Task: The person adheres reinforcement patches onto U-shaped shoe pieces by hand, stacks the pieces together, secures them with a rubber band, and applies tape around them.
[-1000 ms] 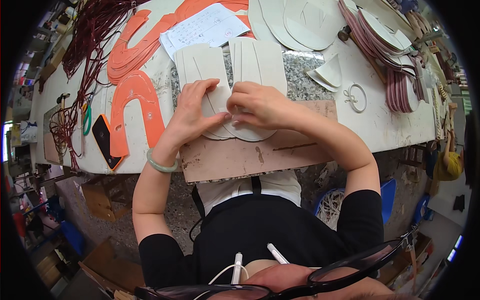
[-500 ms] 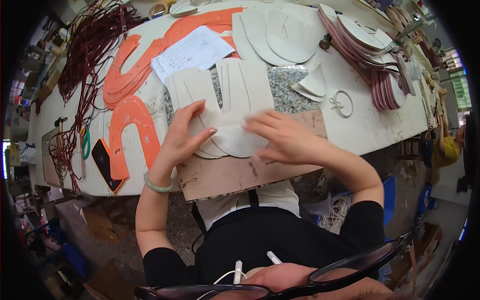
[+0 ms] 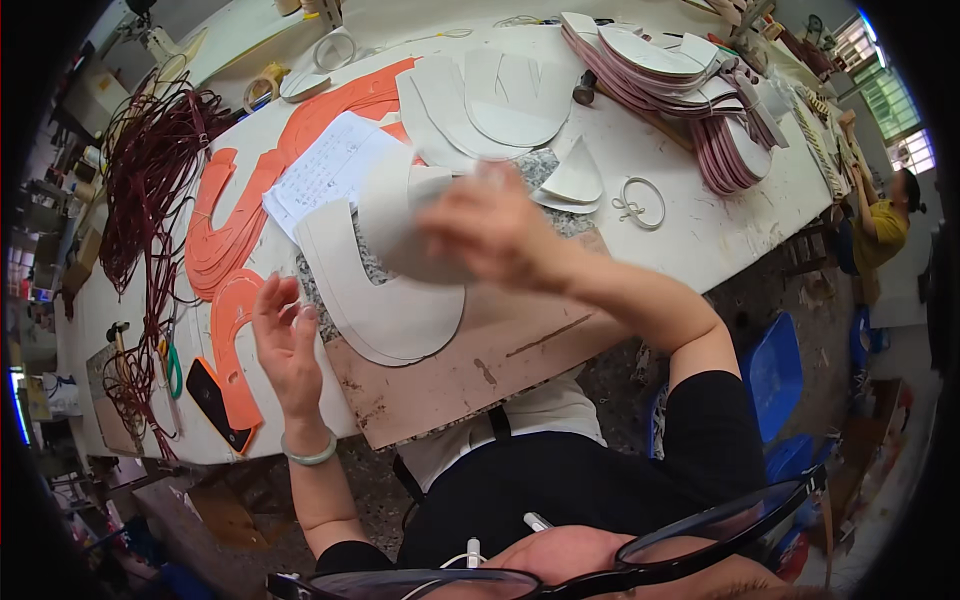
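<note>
My right hand (image 3: 495, 228), smeared by motion, grips a white curved sheet piece (image 3: 385, 215) and holds it above the board. Below it, white U-shaped pieces (image 3: 385, 335) lie stacked on a brown board (image 3: 480, 360) and a speckled stone slab (image 3: 372, 262). At their left my left hand (image 3: 288, 345) hovers apart from them, fingers loosely bent and spread, holding nothing. An orange U-shaped piece (image 3: 233, 320) lies close to it on the table.
A handwritten paper (image 3: 325, 175) overlaps stacked orange pieces (image 3: 335, 105). Further white pieces (image 3: 515, 105) lie behind the slab, with tied pink-edged bundles (image 3: 735, 160) at right. Dark red cords (image 3: 150, 190), green-handled scissors (image 3: 174, 375) and a phone (image 3: 215, 405) occupy the left. Another person (image 3: 885, 225) is far right.
My right hand has lifted a white piece up from the stack. My left hand has let go and drawn back to the left. The whole view has shifted.
</note>
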Demonstrator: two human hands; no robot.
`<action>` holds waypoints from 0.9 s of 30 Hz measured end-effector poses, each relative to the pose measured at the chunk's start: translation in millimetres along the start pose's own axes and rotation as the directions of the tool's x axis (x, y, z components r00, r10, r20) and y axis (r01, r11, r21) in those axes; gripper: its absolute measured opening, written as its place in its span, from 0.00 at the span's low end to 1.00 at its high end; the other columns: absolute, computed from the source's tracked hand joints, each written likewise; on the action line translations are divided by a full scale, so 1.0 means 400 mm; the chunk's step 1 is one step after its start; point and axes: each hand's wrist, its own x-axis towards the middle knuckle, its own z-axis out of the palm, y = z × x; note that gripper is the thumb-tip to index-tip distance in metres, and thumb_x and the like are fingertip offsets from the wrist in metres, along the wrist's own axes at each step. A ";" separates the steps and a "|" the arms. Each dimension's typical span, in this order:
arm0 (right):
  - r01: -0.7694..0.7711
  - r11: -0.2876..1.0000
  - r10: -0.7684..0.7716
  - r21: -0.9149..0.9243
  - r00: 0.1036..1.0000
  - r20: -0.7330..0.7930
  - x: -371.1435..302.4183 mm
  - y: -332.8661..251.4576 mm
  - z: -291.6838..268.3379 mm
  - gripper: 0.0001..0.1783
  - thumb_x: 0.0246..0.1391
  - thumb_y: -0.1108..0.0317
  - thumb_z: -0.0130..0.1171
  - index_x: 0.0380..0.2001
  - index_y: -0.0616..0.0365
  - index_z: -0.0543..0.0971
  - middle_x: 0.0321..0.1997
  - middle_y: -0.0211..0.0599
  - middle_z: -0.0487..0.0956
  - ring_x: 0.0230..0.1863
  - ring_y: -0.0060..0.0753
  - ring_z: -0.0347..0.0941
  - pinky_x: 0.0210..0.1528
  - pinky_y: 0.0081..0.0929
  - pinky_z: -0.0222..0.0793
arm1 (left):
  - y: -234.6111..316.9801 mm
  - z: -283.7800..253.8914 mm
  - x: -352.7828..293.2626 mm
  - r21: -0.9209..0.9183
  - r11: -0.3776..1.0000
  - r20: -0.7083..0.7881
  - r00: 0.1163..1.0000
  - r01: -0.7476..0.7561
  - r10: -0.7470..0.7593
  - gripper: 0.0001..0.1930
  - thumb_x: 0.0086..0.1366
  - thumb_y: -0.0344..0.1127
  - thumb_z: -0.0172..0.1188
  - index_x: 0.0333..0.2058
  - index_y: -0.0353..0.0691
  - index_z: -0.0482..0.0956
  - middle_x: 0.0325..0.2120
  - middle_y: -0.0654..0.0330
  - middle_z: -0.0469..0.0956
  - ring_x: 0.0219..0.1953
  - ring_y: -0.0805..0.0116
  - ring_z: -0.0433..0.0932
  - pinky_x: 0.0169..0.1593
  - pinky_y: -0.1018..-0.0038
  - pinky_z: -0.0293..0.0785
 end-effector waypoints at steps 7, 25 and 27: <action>-0.407 0.913 0.393 0.007 0.886 0.245 0.115 0.357 -0.076 0.17 0.54 0.62 0.60 0.48 0.43 0.81 0.43 0.30 0.81 0.52 0.30 0.74 0.62 0.58 0.52 | 0.016 0.053 0.007 -0.011 1.000 0.127 0.991 0.029 -0.028 0.21 0.67 0.27 0.56 0.57 0.33 0.68 0.50 0.57 0.73 0.53 0.69 0.71 0.55 0.73 0.66; -0.518 0.854 0.440 -0.050 0.667 0.601 -0.132 0.375 -0.280 0.16 0.45 0.69 0.69 0.40 0.55 0.81 0.45 0.34 0.76 0.51 0.37 0.71 0.55 0.34 0.66 | 0.029 0.425 0.121 0.260 0.920 0.654 0.754 -0.294 0.056 0.25 0.63 0.35 0.63 0.57 0.38 0.70 0.52 0.55 0.74 0.54 0.63 0.72 0.53 0.69 0.69; -0.542 0.840 0.427 0.029 0.692 0.583 -0.137 0.352 -0.303 0.13 0.44 0.69 0.69 0.36 0.56 0.81 0.43 0.33 0.77 0.48 0.35 0.72 0.52 0.33 0.67 | -0.008 0.501 0.152 0.249 0.918 0.645 0.760 -0.309 0.081 0.26 0.63 0.36 0.63 0.58 0.39 0.69 0.54 0.54 0.73 0.54 0.62 0.71 0.53 0.69 0.69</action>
